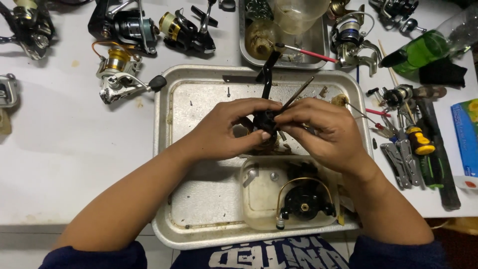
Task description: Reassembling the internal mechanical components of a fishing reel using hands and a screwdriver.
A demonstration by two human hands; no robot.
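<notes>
Your left hand [226, 132] is closed around the black reel body [265, 121], thumb and fingers pinching it above the middle of the metal tray [164, 149], with the reel's black handle arm [267, 74] rising toward the tray's far edge. Your right hand [323, 130] meets the reel body from the tray's right side, fingers curled tight on a thin brush [297, 93] whose tip touches the reel. At the tray's near edge sits a clear plastic tub [256, 192] holding a black rotor with a wire bail [303, 199]; pliers [401, 162] and screwdrivers [423, 149] lie just beyond the tray's right rim.
</notes>
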